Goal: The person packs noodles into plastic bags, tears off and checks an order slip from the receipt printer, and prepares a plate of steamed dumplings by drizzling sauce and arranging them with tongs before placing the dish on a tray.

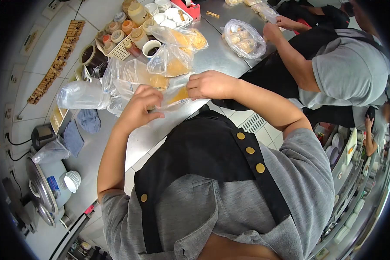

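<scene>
On the steel counter's front edge lies a clear plastic bag point(176, 98) with yellow-orange food in it, between my two hands. My right hand point(210, 85) is closed, its fingers pinching the bag's right end. At the bag's left end, my left hand point(141, 107) is curved, thumb and fingers apart, close to the loose plastic. Just behind are another filled clear bag point(172, 60) and a bag with yellowish contents point(157, 81). Loose clear plastic bags point(84, 95) lie left of my left hand.
A basket point(119, 51) of sauce bottles, a dark-filled cup point(151, 48) and a tray of small white dishes point(171, 15) stand at the back. Blue cloths point(89, 120) lie left. A co-worker point(329, 65) stands at right, near a large filled bag point(243, 39).
</scene>
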The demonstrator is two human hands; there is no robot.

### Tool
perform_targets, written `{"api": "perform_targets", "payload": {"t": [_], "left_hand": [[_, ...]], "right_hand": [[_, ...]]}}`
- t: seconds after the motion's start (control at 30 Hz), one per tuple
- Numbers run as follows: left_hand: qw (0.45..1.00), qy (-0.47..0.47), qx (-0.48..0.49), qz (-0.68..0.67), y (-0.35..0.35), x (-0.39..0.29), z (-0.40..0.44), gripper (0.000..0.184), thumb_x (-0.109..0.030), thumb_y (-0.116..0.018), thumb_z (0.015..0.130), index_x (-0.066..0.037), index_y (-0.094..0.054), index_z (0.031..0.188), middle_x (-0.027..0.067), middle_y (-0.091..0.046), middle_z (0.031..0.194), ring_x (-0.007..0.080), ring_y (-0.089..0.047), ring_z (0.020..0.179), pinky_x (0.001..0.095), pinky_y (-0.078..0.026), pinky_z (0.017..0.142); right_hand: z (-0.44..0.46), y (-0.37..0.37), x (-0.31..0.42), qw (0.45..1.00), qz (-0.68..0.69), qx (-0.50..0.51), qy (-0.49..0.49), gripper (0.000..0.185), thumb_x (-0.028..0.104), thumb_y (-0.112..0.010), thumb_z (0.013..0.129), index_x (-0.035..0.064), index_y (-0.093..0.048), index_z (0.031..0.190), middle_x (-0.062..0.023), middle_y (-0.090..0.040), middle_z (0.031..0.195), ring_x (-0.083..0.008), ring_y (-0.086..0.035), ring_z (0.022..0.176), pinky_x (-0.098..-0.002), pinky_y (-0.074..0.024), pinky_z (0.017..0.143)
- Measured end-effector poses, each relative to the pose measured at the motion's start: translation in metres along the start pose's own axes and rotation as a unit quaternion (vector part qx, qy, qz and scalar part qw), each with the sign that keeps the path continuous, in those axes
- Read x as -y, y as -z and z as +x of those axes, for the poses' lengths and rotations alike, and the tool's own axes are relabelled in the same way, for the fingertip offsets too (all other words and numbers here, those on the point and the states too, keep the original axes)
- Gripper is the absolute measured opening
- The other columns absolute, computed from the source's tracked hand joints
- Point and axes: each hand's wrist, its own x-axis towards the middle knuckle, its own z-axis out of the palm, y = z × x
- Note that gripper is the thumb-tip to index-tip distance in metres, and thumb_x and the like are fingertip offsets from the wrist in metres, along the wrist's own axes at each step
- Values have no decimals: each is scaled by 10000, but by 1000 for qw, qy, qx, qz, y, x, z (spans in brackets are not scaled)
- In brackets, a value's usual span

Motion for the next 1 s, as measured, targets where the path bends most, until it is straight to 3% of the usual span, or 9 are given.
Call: {"api": "perform_targets", "payload": {"t": [0.07, 0.2, 0.3, 0.43, 0.53, 0.6, 0.7, 0.87, 1.0], "left_hand": [[957, 3, -226, -182, -31, 15, 1, 592, -89, -929, 601, -129, -633, 1111, 71, -538, 1382, 288, -486, 1311, 427, -386, 1107], [846, 72, -274, -451, -87, 25, 17, 771, -60, -940, 604, -76, -569, 1280, 111, -382, 1521, 285, -453, 1366, 407, -383, 1137], [850, 96, -273, -439, -128, 56, 34, 871, -59, -927, 646, -29, -497, 1402, 92, -445, 1495, 251, -461, 1349, 389, -401, 1107], [885, 187, -201, -375, -138, 86, 40, 592, -115, -857, 760, 9, -604, 1281, 89, -663, 1211, 191, -600, 1170, 346, -472, 1002], [851, 202, -210, -437, -126, 75, 38, 384, -113, -774, 846, 8, -672, 1196, 73, -736, 1076, 155, -656, 1065, 319, -500, 947], [840, 208, -215, -453, -124, 72, 34, 307, -84, -725, 886, -1, -692, 1179, 68, -740, 1081, 150, -660, 1051, 311, -500, 945], [877, 178, -225, -387, -135, 90, 33, 284, -31, -668, 914, -31, -700, 1196, 60, -738, 1117, 154, -659, 1053, 308, -498, 950], [874, 209, -140, -416, -125, 90, 27, 288, 5, -627, 914, -52, -710, 1183, 61, -716, 1204, 180, -627, 1152, 321, -487, 977], [894, 64, -264, -358, -118, 74, 32, 275, -5, -635, 899, -56, -716, 1157, 108, -706, 1225, 235, -630, 1167, 357, -491, 972]], "right_hand": [[2, 1, 4, 1000, -5, 13, -14, 93, 190, -657, 813, 107, -640, 851, -23, -576, 925, -249, -631, 919, -399, -554, 727], [7, -4, 1, 997, -73, 9, -17, 61, 148, -634, 815, 98, -634, 850, -44, -546, 973, -252, -657, 878, -401, -571, 675], [14, -2, 4, 996, -88, 20, -29, 58, 139, -618, 817, 100, -631, 859, -47, -544, 972, -251, -656, 879, -401, -571, 668], [13, 1, 1, 994, -77, 54, -55, 64, 147, -642, 824, 92, -620, 846, -48, -543, 990, -255, -650, 907, -403, -570, 667], [4, 3, 0, 996, -29, -64, -60, 248, 183, -765, 776, 93, -623, 959, -66, -563, 1036, -265, -640, 988, -384, -574, 719], [-6, -32, -7, 893, 266, -267, -247, 604, 207, -894, 682, 78, -601, 1193, -78, -590, 1224, -284, -606, 1128, -378, -550, 855], [-16, -102, -24, 954, 102, -176, -220, 947, 210, -936, 604, 93, -464, 1416, -144, -542, 1390, -308, -593, 1175, -392, -522, 945], [1, -143, -43, 857, 364, -246, -269, 234, 5, -668, 801, 30, -734, 1024, -123, -709, 1094, -295, -655, 1042, -380, -486, 995], [-7, -130, -41, 896, 274, -274, -217, 255, -6, -651, 817, 45, -727, 1055, -126, -700, 1089, -295, -644, 1044, -372, -501, 961]]}}
